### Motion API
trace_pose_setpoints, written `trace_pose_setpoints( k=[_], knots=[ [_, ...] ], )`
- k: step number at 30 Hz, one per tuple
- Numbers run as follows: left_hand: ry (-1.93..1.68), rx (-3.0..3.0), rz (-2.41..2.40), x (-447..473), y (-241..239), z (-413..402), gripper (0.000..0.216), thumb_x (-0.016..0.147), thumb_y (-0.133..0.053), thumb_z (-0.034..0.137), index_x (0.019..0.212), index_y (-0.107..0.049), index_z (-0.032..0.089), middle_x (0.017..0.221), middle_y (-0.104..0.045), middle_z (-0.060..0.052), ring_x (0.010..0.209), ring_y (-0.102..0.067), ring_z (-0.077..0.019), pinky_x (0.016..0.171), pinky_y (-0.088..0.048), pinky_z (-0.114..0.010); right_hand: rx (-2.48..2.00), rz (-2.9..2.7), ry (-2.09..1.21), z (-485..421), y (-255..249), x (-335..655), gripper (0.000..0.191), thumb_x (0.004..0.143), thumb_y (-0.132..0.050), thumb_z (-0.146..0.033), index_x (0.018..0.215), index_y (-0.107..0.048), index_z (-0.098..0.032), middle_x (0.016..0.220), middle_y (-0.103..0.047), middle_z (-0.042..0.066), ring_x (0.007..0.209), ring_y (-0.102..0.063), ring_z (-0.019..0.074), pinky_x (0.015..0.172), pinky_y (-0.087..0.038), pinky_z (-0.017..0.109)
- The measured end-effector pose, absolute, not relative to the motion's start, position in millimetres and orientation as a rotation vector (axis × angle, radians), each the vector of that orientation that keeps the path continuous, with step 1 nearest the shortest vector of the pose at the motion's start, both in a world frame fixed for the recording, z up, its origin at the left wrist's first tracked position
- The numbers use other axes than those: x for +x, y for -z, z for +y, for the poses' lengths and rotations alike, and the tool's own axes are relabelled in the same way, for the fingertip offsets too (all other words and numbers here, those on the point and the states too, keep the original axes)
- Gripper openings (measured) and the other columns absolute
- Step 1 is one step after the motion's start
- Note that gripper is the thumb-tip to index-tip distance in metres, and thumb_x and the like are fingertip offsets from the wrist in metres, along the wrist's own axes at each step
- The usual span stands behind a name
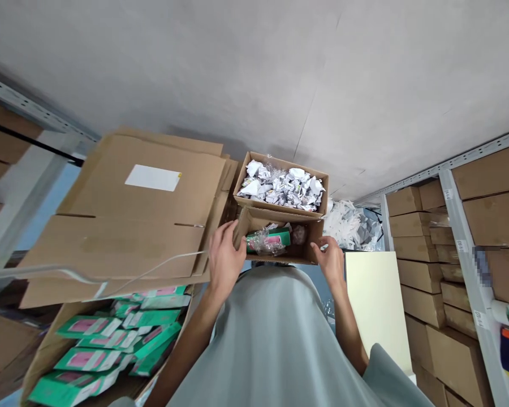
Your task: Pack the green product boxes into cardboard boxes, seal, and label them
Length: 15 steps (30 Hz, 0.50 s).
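Note:
An open cardboard box [299, 255] is held close to my body, between both hands. My left hand [225, 254] grips its left end, thumb near the top edge. At the opposite end, my right hand [328, 257] pinches the right wall between thumb and fingers. Inside lies a green and pink carton [283, 236], partly covered by clear bubble wrap [263, 244]. A small crumpled clear lump [298, 234] rests to the right of the carton. Just behind stands a second cardboard box [280, 208], filled with crumpled printed paper [290, 186].
Flattened cardboard [152, 212] lies at left, with a pale cable [152, 263] across it. Below, a large carton holds several green and pink boxes [89, 359]. At right are shredded paper [348, 223], a pale yellow panel [375, 305] and shelves of boxes [415, 263]. A wall [254, 73] rises behind.

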<state>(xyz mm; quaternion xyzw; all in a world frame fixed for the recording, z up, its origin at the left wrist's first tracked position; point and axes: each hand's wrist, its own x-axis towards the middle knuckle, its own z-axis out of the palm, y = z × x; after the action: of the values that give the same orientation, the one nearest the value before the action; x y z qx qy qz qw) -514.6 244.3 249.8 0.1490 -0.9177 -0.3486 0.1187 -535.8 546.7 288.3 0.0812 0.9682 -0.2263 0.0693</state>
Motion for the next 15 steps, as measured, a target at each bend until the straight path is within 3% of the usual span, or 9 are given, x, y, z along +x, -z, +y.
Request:
trace_pose_setpoints(
  k=[3,7,15],
  knots=[
    [0.994,0.533,-2.773,-510.2,-241.2,236.7,0.051,0.099,-0.058,0.034,0.146,-0.063,0.015,0.131,-0.075,-0.018,0.125,-0.071,-0.036,0.11,-0.057,-0.05,0.398,2.91,0.503,551.4,-287.2,-527.7,0.026,0.1,-0.074,-0.039,0.115,-0.074,-0.018,0.106,-0.082,0.01,0.097,-0.079,0.0287,0.079,-0.053,0.032],
    [1.009,0.546,-2.864,-505.5,-231.7,224.5,0.039,0.1,-0.055,0.036,0.129,-0.072,0.016,0.116,-0.081,-0.016,0.105,-0.077,-0.0335,0.093,-0.061,-0.044,0.462,2.827,0.409,546.6,-283.7,-523.3,0.014,0.104,-0.071,-0.033,0.105,-0.077,-0.02,0.103,-0.084,0.009,0.094,-0.079,0.0267,0.072,-0.046,0.029],
    [0.983,0.346,-2.876,-499.4,-240.7,221.2,0.038,0.098,-0.055,0.036,0.128,-0.075,0.021,0.109,-0.082,-0.011,0.099,-0.078,-0.0291,0.087,-0.06,-0.038,0.614,2.876,0.398,548.2,-304.7,-488.2,0.012,0.101,-0.065,-0.024,0.097,-0.076,-0.023,0.095,-0.083,0.007,0.081,-0.077,0.0229,0.065,-0.036,0.028]
  ],
)
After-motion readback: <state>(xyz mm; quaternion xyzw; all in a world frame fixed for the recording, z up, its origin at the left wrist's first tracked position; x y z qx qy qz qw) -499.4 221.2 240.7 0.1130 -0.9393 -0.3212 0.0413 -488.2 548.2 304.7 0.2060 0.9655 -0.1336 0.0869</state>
